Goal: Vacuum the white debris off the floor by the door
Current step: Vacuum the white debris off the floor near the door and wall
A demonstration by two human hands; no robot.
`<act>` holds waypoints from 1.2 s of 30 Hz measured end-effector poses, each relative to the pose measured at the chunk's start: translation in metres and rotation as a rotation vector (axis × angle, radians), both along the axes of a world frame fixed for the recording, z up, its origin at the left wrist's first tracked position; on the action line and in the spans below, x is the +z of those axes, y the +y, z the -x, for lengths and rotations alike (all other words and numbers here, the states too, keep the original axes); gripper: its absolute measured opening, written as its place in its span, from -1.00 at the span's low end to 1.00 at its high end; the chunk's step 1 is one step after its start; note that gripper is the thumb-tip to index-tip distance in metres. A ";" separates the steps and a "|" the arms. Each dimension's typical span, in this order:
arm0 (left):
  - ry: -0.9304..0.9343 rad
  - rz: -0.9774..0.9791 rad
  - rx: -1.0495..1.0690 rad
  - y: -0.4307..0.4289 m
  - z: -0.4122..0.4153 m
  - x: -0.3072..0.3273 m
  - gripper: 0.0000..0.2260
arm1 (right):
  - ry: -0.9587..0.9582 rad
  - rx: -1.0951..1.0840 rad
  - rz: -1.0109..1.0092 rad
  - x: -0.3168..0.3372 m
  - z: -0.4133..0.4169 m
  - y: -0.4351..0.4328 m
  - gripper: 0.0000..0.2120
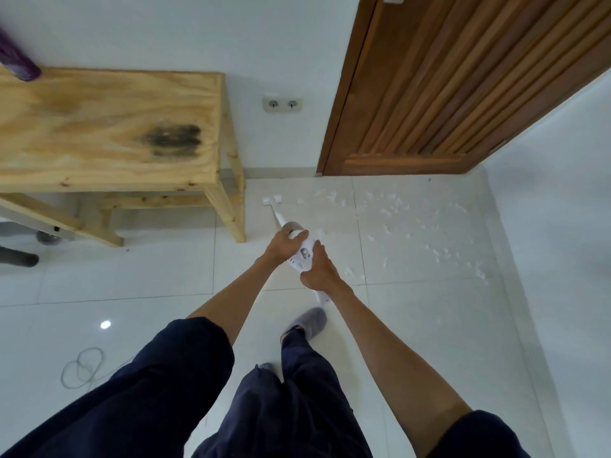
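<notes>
A white stick vacuum (305, 256) points down and away from me. Its floor head (271, 200) rests on the white tiles beside the table leg. My left hand (287, 243) grips the vacuum's body near the dust cup. My right hand (320, 269) holds the handle just behind it. White debris (390, 209) lies scattered over the floor to the right of the head, spreading from in front of the brown wooden door (463, 81) toward the right wall.
A wooden table (109, 127) stands left, its near right leg (236, 213) close to the vacuum head. A double wall socket (282, 104) sits between table and door. A coiled cable (82, 366) lies on the floor at lower left. My slippered feet are below the hands.
</notes>
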State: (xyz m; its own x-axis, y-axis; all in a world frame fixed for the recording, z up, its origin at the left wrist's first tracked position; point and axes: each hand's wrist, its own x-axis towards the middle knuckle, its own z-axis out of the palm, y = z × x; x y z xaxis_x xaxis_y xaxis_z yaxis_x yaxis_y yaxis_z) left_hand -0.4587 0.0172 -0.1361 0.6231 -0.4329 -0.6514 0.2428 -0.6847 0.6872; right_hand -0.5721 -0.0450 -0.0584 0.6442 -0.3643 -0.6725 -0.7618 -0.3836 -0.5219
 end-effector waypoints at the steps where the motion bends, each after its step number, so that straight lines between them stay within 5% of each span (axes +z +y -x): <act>1: 0.002 -0.009 0.015 -0.007 -0.008 0.000 -0.56 | 0.002 0.004 -0.008 -0.001 -0.007 -0.008 -0.31; 6: 0.008 -0.033 0.044 -0.044 -0.039 -0.003 -0.60 | 0.006 0.040 0.005 -0.011 -0.043 -0.049 -0.39; 18: -0.028 -0.042 0.069 -0.084 -0.075 -0.014 -0.63 | 0.062 0.159 -0.043 -0.019 -0.077 -0.086 -0.09; 36: -0.263 -0.147 -0.360 -0.014 0.054 -0.016 -0.52 | 0.024 0.257 0.044 -0.019 0.058 -0.026 -0.07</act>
State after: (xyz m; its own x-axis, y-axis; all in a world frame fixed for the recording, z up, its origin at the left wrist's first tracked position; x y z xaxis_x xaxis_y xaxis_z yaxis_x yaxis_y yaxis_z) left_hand -0.5123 0.0029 -0.1520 0.6019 -0.5668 -0.5625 -0.1975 -0.7882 0.5829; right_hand -0.6297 -0.0708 -0.0778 0.7034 -0.2201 -0.6759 -0.6484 -0.5884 -0.4831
